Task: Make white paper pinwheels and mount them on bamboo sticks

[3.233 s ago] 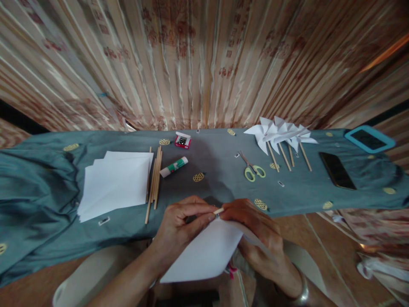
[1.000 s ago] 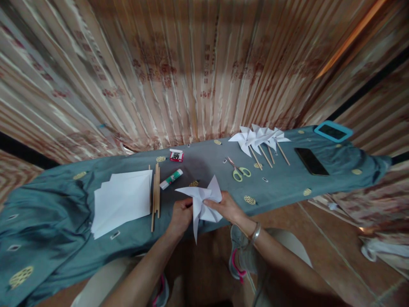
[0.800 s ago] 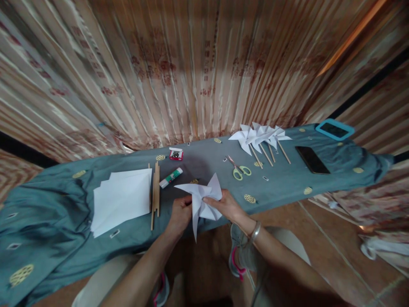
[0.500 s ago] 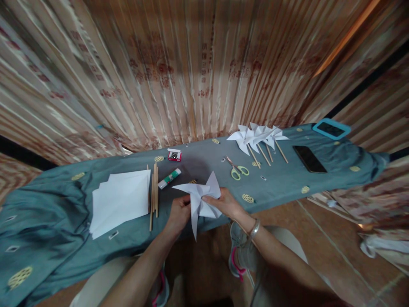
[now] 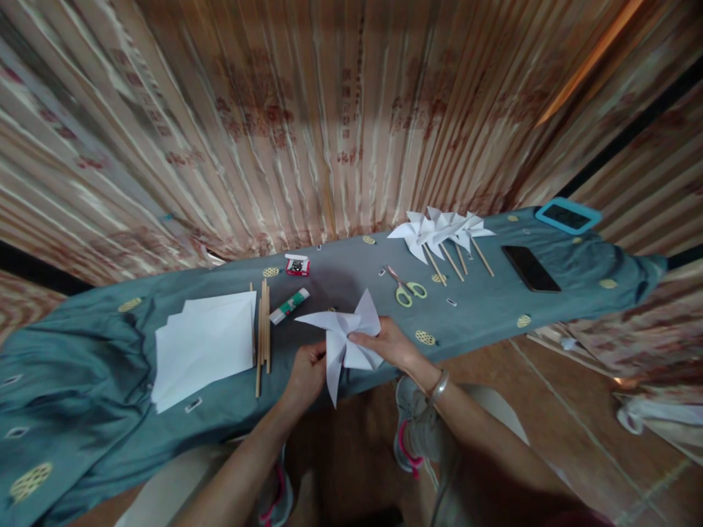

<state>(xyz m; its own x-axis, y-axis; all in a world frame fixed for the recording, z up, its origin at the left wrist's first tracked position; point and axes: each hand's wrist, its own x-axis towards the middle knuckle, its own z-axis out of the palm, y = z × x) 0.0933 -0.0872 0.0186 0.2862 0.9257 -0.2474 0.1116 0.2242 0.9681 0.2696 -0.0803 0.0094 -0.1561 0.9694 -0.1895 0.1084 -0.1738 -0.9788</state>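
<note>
A white paper pinwheel sits between the two hands, over the near edge of the cloth-covered surface. It looks to be plain sheet paper, so it should weigh next to nothing and flex readily; the folds probably lend the middle some stiffness, while the long points would likely bend or crease under a careless finger. Slipping seems a small worry, since dry paper tends to grip skin well. The hub, where the layers gather, is likely the safest place to hold it, with light pressure and the blade tips left free.

The right hand does much of that: it pinches the pinwheel from its right side, thumb laid on the front near the centre, the other fingers mostly hidden. The left hand is curled in close behind the left-hand blades; whether it grips paper or something behind it cannot be told.

The pinwheel faces upward, its blades fanned into sharp points, one toward the left, one away from the person, one hanging down below the hands. Its folded faces are smooth, unmarked white with soft grey shading. Beyond the right hand lie similar pinwheels on sticks; scissors rest nearer.
</note>
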